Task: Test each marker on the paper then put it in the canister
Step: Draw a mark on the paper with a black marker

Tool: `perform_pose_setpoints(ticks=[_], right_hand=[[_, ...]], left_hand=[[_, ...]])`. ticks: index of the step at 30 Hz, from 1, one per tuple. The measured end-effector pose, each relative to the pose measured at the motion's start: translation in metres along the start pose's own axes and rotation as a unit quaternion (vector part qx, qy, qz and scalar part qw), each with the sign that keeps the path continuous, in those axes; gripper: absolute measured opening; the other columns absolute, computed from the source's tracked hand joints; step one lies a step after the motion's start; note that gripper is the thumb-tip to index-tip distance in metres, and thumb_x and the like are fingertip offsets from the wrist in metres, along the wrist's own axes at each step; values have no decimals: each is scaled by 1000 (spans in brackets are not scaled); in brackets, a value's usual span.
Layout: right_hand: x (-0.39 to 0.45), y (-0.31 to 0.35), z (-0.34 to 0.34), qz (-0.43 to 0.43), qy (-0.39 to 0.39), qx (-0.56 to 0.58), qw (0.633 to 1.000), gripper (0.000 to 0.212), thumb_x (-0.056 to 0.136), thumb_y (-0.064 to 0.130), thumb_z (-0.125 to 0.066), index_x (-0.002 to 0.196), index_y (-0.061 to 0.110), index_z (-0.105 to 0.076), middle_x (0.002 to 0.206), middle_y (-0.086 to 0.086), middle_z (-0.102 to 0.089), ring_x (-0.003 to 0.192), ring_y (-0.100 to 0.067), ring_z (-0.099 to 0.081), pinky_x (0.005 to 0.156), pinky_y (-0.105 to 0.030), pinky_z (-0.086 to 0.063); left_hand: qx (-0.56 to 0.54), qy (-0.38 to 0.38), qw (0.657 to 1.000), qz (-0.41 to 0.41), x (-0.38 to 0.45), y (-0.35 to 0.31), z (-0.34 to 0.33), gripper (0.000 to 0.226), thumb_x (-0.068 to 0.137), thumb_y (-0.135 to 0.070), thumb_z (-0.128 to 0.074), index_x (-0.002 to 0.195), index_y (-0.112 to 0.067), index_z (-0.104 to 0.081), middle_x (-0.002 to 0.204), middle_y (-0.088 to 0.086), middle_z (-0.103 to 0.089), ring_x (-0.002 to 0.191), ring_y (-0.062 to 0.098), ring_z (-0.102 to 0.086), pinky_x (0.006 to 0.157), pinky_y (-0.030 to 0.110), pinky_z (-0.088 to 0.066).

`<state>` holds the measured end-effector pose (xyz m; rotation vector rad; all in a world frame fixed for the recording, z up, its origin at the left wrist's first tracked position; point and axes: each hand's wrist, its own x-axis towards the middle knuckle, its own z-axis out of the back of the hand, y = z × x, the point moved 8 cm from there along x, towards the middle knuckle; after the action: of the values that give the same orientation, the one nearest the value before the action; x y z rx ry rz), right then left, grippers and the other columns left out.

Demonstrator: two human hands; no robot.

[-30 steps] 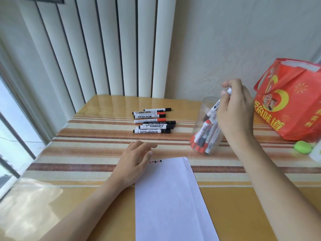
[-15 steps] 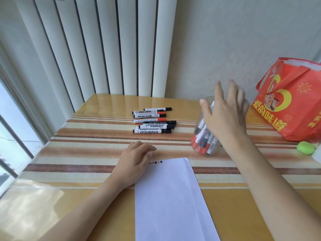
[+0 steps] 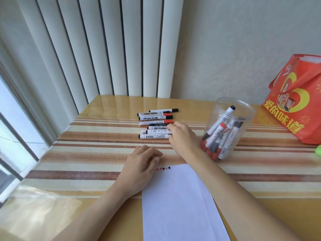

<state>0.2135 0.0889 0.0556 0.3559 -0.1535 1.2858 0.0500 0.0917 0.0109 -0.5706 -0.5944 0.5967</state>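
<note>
Several black- and red-capped whiteboard markers (image 3: 154,117) lie in a row on the striped table. My right hand (image 3: 182,139) reaches over them, and its fingertips cover the cap ends of the nearest three. Whether it pinches one is hidden. To the right of that hand stands the clear canister (image 3: 243,108), with several markers (image 3: 219,136) leaning inside it. My left hand (image 3: 140,169) rests with loosely curled fingers on the top left corner of the white paper (image 3: 177,204). Small red and black test marks (image 3: 162,168) run along the paper's top edge.
A red gift bag (image 3: 298,105) stands at the far right against the wall, and a green object (image 3: 318,150) lies at the right edge. Vertical blinds (image 3: 107,49) hang behind the table. A window (image 3: 15,136) is at the left.
My right hand let a marker drop into the canister, then swung left and down onto the row of loose markers. The left hand has stayed on the paper.
</note>
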Motion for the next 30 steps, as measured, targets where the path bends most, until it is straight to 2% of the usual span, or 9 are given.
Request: perform_pose_setpoints(ticks=[6, 10, 13, 15, 17, 19, 22, 25, 30], right_hand=[[-11, 1, 13, 14, -40, -8, 999, 13, 101, 13, -55, 112, 14, -61, 110, -1, -59, 98, -26, -61, 66, -33, -39], [-46, 8, 37, -14, -94, 229, 969, 5, 94, 14, -62, 95, 14, -58, 89, 3, -66, 75, -17, -62, 63, -32, -46], [-76, 13, 27, -86, -22, 454, 886, 9, 91, 17, -65, 95, 11, -60, 77, 0, -72, 63, -19, -68, 61, -36, -57], [-91, 14, 17, -133, 34, 551, 823, 18, 84, 23, -60, 93, 7, -61, 72, 1, -68, 61, -20, -63, 58, -37, -52], [-100, 10, 11, -158, 75, 559, 810, 22, 80, 28, -53, 87, 11, -66, 68, 4, -58, 64, -15, -54, 60, -34, -44], [-104, 7, 8, -143, 104, 527, 831, 25, 82, 35, -53, 84, 13, -66, 68, 7, -54, 68, -13, -51, 66, -35, -41], [-104, 12, 10, -95, 100, 534, 834, 34, 93, 40, -64, 94, 7, -70, 83, -11, -70, 78, -31, -60, 75, -46, -48], [-104, 0, 19, -109, 22, 599, 793, 16, 101, 20, -66, 95, 5, -65, 67, 4, -63, 58, -11, -53, 58, -21, -43], [-108, -9, 18, -159, 45, 646, 746, 15, 101, 25, -67, 100, 11, -73, 85, -4, -75, 67, -20, -61, 59, -30, -48]], left_hand=[[0, 2, 1000, 0, 0, 0, 0, 33, 98, -46, -38, 110, -33, -66, 104, -20, -58, 104, 8, -53, 92, 29, -43], [-12, -10, 1000, -5, -1, -4, 4, 32, 101, -43, -44, 120, -29, -65, 109, -16, -59, 108, 5, -53, 93, 26, -42], [-14, -4, 1000, -23, -3, -13, 6, 37, 102, -48, -41, 129, -31, -61, 112, -16, -59, 113, 8, -52, 97, 28, -40], [-31, 5, 999, -28, -6, -19, 8, 40, 101, -38, -39, 138, -34, -54, 114, -17, -57, 118, 7, -49, 100, 25, -37], [-60, 12, 998, -16, -9, -20, 9, 51, 96, -21, -35, 144, -36, -46, 119, -17, -54, 124, 11, -48, 102, 24, -35], [-85, 10, 996, -6, -10, -20, 11, 56, 95, -16, -34, 146, -35, -45, 121, -16, -55, 126, 17, -49, 103, 25, -37], [-75, 18, 996, -37, -9, -29, 12, 37, 104, -32, -34, 131, -32, -58, 113, -14, -60, 115, 17, -56, 96, 28, -42], [-65, 32, 995, -70, -10, -36, 11, 37, 106, -46, -35, 105, -27, -67, 102, -15, -64, 104, 13, -59, 89, 26, -43], [-21, -4, 996, -83, -7, -30, 9, 25, 105, -42, -44, 97, -25, -60, 91, -18, -54, 91, 7, -51, 80, 15, -36]])
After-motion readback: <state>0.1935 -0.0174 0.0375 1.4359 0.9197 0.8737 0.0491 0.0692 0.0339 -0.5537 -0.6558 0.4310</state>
